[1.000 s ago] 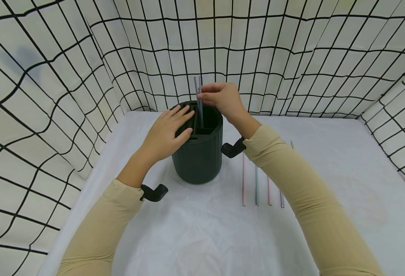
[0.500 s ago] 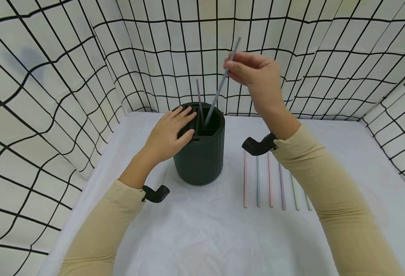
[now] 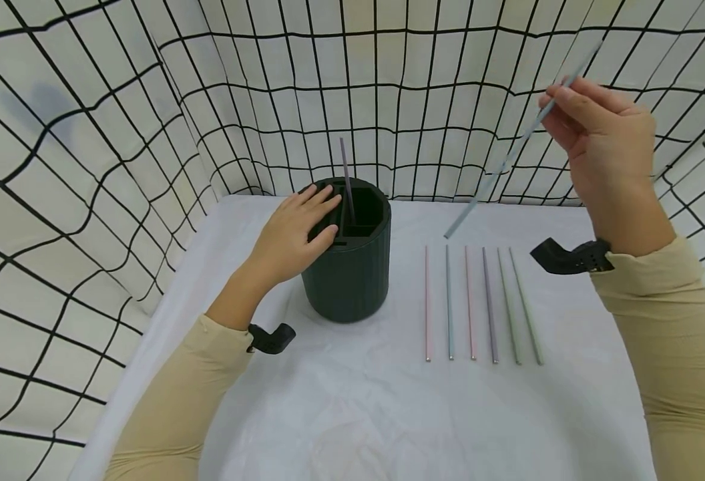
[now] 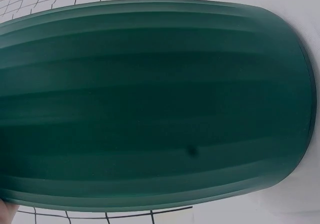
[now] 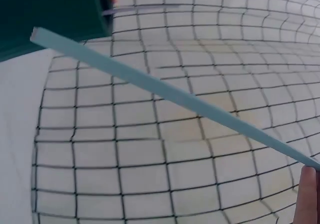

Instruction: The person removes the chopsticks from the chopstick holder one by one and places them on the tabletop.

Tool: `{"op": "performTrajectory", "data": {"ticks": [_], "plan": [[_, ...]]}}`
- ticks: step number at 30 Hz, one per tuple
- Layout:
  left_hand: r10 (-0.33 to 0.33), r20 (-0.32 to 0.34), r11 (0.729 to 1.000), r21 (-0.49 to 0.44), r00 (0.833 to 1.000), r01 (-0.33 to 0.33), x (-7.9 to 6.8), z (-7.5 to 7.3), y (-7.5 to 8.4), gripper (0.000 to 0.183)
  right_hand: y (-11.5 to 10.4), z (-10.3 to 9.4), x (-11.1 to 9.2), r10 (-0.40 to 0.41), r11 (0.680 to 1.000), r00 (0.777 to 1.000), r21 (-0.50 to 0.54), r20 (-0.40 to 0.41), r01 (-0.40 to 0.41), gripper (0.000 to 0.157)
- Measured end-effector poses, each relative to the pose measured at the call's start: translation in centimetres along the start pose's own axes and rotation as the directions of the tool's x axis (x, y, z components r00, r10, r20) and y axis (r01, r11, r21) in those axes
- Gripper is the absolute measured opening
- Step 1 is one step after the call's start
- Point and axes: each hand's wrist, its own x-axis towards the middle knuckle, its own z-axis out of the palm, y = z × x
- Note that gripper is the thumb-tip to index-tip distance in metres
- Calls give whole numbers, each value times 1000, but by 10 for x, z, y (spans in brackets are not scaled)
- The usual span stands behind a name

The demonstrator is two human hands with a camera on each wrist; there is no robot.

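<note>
A dark green, ribbed pen holder (image 3: 346, 280) with dividers inside stands upright on the table. My left hand (image 3: 289, 230) rests on its top left part, fingers spread over the rim, covering some compartments. The holder's ribbed side (image 4: 160, 104) fills most of the left wrist view. One thin purple stick (image 3: 346, 177) stands in the holder's larger right compartment. High on the right, my right hand (image 3: 605, 133) pinches a long, thin light-blue stick (image 3: 509, 157) near its upper end. That stick slants down to the left, its lower end above the table behind the row of sticks.
Several pastel sticks lie side by side right of the holder, among them a pink stick (image 3: 428, 307), a purple stick (image 3: 489, 307) and a green stick (image 3: 527, 307). A white cloth (image 3: 352, 407) covers the table. A black-lined grid wall (image 3: 424, 113) encloses the back and sides.
My right hand has drawn the light-blue stick up out of the pen holder and carried it right, above the row of sticks. My left hand stays on the holder.
</note>
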Motion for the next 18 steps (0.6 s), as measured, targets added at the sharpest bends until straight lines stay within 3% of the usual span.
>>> {"op": "performTrajectory", "data": {"ticks": [5,9,11,16,18], "plan": [[-2,-2,1000,-7,1000,2,-1,1,-1,57,3,-51,4,157,971,987,-177,-43,-163,20],[-6,-3,1000,-8,1000,6,-1,1,-1,57,12,-100,8,256,897,966,-363,-36,-251,12],[-5,-2,1000,-6,1000,5,-1,1,-1,57,17,-123,9,317,823,947,-485,-41,-297,9],[4,-2,1000,-5,1000,-4,0,1,0,57,31,-172,14,487,532,868,-755,-97,-383,18],[4,-2,1000,-5,1000,-4,-1,1,0,57,36,-186,16,530,473,839,-778,-122,-412,21]]}}
